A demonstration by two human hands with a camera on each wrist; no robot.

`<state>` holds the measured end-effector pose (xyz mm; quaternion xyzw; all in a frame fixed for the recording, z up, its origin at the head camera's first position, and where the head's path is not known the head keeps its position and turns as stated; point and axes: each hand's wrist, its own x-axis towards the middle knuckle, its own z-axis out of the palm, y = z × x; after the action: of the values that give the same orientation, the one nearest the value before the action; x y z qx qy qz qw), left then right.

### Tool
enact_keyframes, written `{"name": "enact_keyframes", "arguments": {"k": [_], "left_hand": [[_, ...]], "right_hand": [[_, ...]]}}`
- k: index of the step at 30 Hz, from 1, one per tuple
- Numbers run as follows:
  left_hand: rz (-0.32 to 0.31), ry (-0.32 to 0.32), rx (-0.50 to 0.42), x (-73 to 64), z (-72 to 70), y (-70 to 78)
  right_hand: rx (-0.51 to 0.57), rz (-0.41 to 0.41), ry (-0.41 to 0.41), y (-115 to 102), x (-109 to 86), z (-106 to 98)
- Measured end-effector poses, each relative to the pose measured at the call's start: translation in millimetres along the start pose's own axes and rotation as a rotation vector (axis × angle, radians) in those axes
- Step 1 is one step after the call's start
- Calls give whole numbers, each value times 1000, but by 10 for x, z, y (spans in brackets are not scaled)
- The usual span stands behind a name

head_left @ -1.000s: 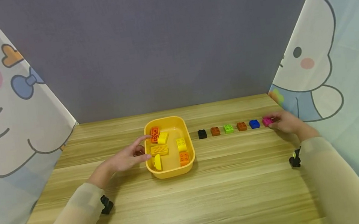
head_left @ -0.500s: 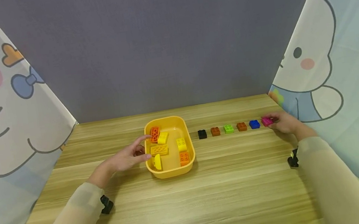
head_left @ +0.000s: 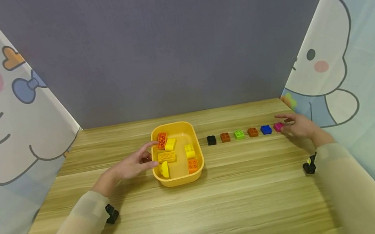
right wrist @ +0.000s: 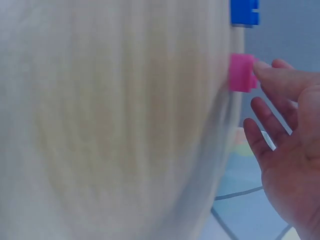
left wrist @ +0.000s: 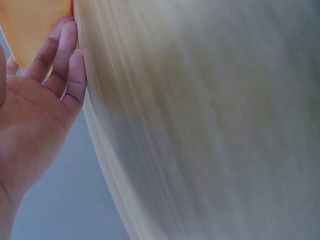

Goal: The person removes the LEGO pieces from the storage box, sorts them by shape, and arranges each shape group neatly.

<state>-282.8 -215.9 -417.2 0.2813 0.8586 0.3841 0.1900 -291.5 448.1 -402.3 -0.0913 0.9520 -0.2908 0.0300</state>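
Observation:
At the right end of a row of small toy bricks sits a pink brick (head_left: 277,127). My right hand (head_left: 299,126) is just right of it, fingers spread away from it. In the right wrist view the thumb (right wrist: 280,77) lies at the studded top of the pink brick (right wrist: 240,72); whether it touches cannot be told. My left hand (head_left: 130,166) rests at the left side of a yellow tray (head_left: 198,147), index finger and thumb reaching its rim. The left wrist view shows loosely bent fingers (left wrist: 64,55) against the tray's outer wall (left wrist: 35,25).
Leftward from the pink brick run a blue brick (head_left: 266,129), a brown brick (head_left: 252,132), a lime green brick (head_left: 239,134), another brown brick (head_left: 225,137) and a black brick (head_left: 211,140). The tray holds several yellow and orange bricks. A grey panel (head_left: 171,48) stands behind the wooden table (head_left: 208,217).
My right hand has let go of the pink brick; its fingers have spread and it has drawn slightly right. The brick stays at the row's end. The left hand has not moved.

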Motion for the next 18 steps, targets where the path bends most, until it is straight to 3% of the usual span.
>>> {"name": "enact_keyframes", "arguments": {"k": [9,18], "left_hand": [[2,5,-3,9,-7,-28],[4,7,-7,-6,0,-21]], "right_hand": [[41,-43,53,-418,-15,-78],[115,-225,67,-1037,56,239]]}}
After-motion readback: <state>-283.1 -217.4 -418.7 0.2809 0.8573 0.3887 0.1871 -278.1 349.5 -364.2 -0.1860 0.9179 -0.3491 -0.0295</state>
